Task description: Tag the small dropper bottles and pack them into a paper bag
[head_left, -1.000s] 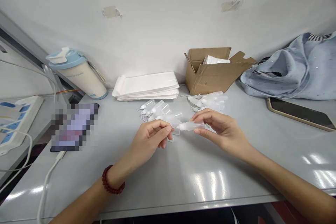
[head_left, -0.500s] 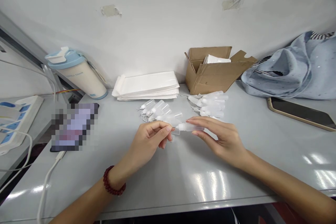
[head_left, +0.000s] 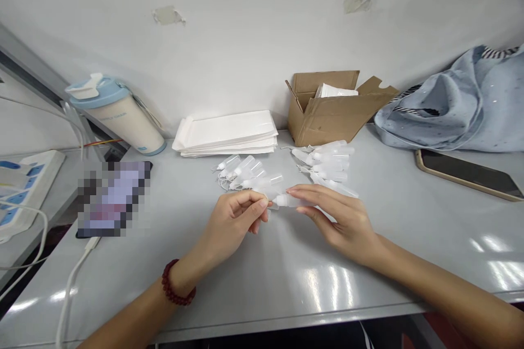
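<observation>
My right hand [head_left: 341, 218] grips a small translucent dropper bottle [head_left: 285, 200] between thumb and fingers, its narrow end pointing left. At that end, the thumb and forefinger of my left hand [head_left: 241, 214] are pinched together; the small thing between them is hidden. A red bead bracelet circles my left wrist. Just beyond my left hand lies a cluster of similar bottles [head_left: 249, 172] with thin loops at their tips. Another group of bottles [head_left: 331, 163] lies behind my right hand.
White padded envelopes [head_left: 227, 128] are stacked by the wall, left of an open cardboard box [head_left: 327, 122]. A tumbler [head_left: 123, 117], a blurred-out phone [head_left: 117, 196] and a power strip [head_left: 30, 188] are on the left. A second phone [head_left: 466, 174] and blue cloth bag [head_left: 450, 103] lie right.
Both hands stay together at the bottle's tip. The bottle and my right hand have shifted slightly left, closer to my left fingertips. The whole view has moved a little.
</observation>
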`<state>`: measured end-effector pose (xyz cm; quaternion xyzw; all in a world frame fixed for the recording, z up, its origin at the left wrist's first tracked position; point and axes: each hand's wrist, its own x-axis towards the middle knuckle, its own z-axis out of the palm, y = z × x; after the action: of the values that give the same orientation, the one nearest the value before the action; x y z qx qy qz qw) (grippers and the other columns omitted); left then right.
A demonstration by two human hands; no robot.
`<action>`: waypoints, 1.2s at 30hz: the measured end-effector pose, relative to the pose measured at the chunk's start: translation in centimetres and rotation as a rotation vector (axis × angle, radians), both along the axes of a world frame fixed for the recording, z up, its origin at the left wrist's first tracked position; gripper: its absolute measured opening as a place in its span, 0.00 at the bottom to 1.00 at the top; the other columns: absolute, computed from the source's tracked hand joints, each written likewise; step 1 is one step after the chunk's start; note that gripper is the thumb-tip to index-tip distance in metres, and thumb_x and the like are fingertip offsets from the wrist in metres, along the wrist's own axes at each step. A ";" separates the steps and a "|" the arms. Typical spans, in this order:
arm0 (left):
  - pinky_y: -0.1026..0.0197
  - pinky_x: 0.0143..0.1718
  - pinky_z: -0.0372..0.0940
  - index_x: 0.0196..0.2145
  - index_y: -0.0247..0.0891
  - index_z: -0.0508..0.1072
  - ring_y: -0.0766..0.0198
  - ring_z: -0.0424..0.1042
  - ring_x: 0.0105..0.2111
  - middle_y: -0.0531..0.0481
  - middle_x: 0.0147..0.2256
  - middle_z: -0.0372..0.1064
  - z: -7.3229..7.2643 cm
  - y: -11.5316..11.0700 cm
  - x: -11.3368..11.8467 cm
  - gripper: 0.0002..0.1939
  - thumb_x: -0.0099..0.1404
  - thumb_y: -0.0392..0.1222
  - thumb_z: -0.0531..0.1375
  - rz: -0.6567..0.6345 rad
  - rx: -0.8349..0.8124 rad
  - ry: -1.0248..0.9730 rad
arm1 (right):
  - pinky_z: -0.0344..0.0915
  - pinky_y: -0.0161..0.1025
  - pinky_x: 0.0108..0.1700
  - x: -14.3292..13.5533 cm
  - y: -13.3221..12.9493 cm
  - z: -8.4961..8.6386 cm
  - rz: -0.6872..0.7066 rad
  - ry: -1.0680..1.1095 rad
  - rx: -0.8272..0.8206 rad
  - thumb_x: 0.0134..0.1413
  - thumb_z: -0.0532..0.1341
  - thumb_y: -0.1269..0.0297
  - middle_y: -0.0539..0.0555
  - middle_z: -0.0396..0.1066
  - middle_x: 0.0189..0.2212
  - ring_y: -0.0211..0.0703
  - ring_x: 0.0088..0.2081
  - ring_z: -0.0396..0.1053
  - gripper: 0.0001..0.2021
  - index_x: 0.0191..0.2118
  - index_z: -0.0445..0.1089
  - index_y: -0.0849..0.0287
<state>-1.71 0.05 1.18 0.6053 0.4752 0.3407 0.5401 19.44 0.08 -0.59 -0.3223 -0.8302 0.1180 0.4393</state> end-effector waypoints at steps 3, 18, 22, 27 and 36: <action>0.66 0.26 0.60 0.28 0.35 0.71 0.72 0.61 0.21 0.55 0.24 0.66 0.0 0.0 0.0 0.12 0.65 0.42 0.54 -0.009 0.012 0.019 | 0.72 0.39 0.45 0.0 -0.1 0.0 0.000 -0.001 -0.009 0.56 0.58 0.78 0.59 0.75 0.41 0.43 0.44 0.73 0.15 0.48 0.70 0.63; 0.67 0.24 0.59 0.28 0.35 0.72 0.72 0.61 0.20 0.54 0.23 0.66 -0.3 -0.1 0.0 0.11 0.65 0.41 0.55 -0.025 0.067 0.089 | 0.70 0.37 0.46 -0.2 -0.3 0.1 0.013 0.018 -0.070 0.55 0.58 0.78 0.59 0.75 0.40 0.41 0.44 0.72 0.13 0.46 0.70 0.65; 0.67 0.24 0.59 0.29 0.35 0.73 0.72 0.61 0.20 0.54 0.23 0.67 -0.5 -0.2 -0.1 0.10 0.65 0.41 0.55 -0.028 0.075 0.100 | 0.70 0.36 0.46 -0.2 -0.4 0.0 0.023 0.026 -0.085 0.56 0.58 0.78 0.59 0.75 0.40 0.40 0.44 0.72 0.12 0.46 0.70 0.65; 0.67 0.24 0.59 0.26 0.35 0.71 0.72 0.61 0.20 0.55 0.22 0.66 -0.3 -0.2 0.0 0.11 0.65 0.41 0.55 -0.031 0.075 0.081 | 0.69 0.38 0.45 -0.2 -0.5 0.2 0.005 0.042 -0.212 0.57 0.58 0.74 0.57 0.75 0.41 0.41 0.43 0.72 0.11 0.45 0.70 0.61; 0.68 0.22 0.59 0.27 0.36 0.71 0.73 0.62 0.20 0.55 0.22 0.66 0.0 -0.4 0.1 0.10 0.65 0.41 0.55 0.043 0.155 0.072 | 0.64 0.34 0.30 -0.1 -0.1 2.0 -0.023 0.196 -0.809 0.59 0.56 0.58 0.47 0.70 0.21 0.36 0.25 0.68 0.12 0.42 0.69 0.60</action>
<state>-1.62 -0.31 1.22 0.6468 0.4792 0.3659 0.4671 19.33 -0.02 1.46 -0.4653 -0.6675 0.4598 0.3556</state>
